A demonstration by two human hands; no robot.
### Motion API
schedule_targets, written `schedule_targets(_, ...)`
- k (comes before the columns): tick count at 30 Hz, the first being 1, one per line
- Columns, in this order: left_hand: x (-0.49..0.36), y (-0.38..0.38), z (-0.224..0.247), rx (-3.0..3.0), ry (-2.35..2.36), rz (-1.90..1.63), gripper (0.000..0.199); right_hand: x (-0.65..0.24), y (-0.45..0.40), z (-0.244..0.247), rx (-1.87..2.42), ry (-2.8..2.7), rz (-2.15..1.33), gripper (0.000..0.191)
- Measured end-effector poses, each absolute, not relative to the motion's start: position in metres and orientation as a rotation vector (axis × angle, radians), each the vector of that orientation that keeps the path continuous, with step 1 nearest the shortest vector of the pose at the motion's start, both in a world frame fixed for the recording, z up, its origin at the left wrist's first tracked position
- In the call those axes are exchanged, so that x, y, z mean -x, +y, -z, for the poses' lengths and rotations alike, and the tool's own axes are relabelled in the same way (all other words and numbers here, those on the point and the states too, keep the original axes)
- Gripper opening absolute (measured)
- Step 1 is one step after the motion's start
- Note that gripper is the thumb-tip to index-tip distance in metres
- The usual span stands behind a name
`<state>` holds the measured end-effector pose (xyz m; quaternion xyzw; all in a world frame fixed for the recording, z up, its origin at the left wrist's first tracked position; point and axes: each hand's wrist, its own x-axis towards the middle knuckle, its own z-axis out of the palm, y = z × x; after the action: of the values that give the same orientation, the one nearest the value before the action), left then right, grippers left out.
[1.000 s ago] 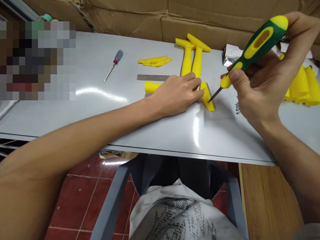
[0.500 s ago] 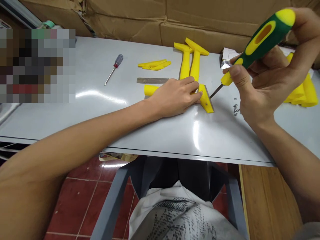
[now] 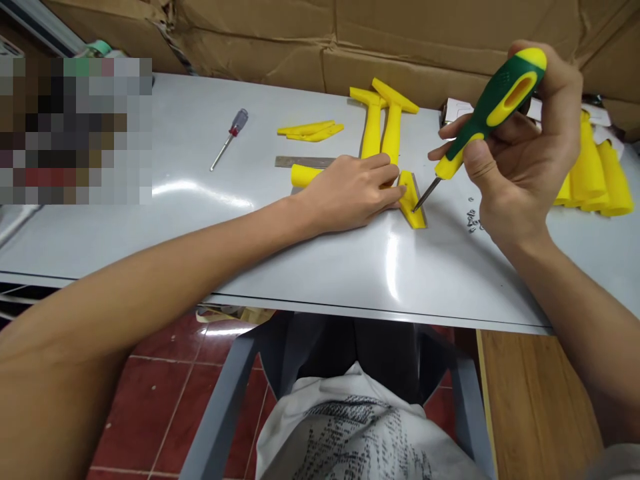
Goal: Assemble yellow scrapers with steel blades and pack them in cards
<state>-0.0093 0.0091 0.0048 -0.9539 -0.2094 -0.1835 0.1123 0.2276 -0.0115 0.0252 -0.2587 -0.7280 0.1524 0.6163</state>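
My left hand is closed around a yellow scraper lying on the table, its handle end showing left of the wrist. A metal blade edge runs along the right side of the scraper's head. In my right hand is a green and yellow screwdriver, slanting down to the left. Its tip meets the lower part of the scraper's head, where a screw hole sits. Just behind my left hand, two more yellow scrapers lie side by side. A flat metal blade is partly hidden by my left hand.
Small screws lie in a loose pile left of my right wrist. Yellow handles are stacked at the right. Thin yellow pieces and a clear-handled screwdriver lie farther left. Cardboard boxes line the table's back.
The screwdriver's tip has moved left and down from beside the blade edge onto the scraper's head. My right hand has shifted left and lower. My left hand stays in place.
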Motion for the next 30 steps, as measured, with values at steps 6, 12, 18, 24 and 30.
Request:
schedule_targets(6,0.009,0.009,-0.004,2.801,-0.612,0.546,0.034,-0.227,-0.009,-0.021,0.586,-1.676,-0.332,0.056)
schedule_targets(12,0.009,0.010,-0.005,2.812,-0.621,0.543,0.035,-0.228,-0.009,-0.021,0.586,-1.710,-0.390,0.061)
schedule_targets(18,0.009,0.011,-0.006,2.812,-0.621,0.493,0.041,-0.234,-0.020,-0.034,0.690,-1.778,-0.551,0.058)
schedule_targets(24,0.008,0.012,-0.002,2.839,-0.668,0.537,0.041,-0.236,-0.025,-0.044,0.770,-1.832,-0.478,0.067)
schedule_targets(30,0.006,0.008,-0.003,2.822,-0.715,0.537,0.038,-0.221,-0.044,-0.053,0.836,-1.799,-0.372,0.059)
